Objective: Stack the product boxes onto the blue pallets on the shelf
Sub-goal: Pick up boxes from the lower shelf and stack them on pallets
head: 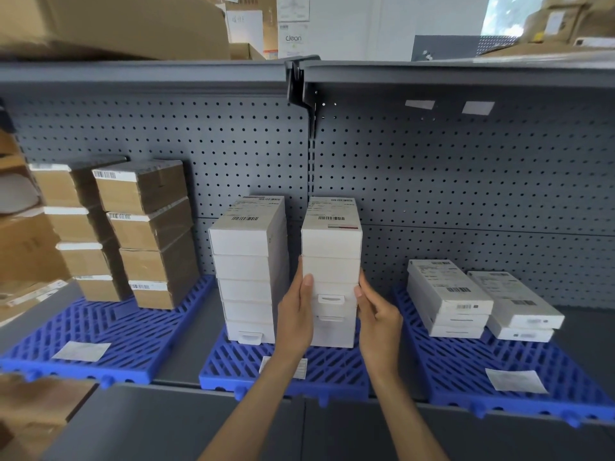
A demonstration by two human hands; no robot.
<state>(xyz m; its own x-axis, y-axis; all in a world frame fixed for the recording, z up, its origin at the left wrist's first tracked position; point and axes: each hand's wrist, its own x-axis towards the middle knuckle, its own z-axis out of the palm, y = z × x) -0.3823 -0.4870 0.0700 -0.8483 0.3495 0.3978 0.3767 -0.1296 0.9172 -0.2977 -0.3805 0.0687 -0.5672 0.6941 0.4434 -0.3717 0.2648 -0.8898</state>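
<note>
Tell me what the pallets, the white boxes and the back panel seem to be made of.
The pallets: moulded plastic by the look, uniform glossy blue with a slotted grid. The white boxes: probably coated cardboard, smooth matte faces, sharp folded edges, printed labels. The back panel: likely painted sheet metal, flat dark grey with regular punched holes.

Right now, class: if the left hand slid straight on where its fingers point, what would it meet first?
Probably the pegboard panel: the left hand, pressed against the right white stack, points up the gap beside the left stack. Depth is unclear.
</note>
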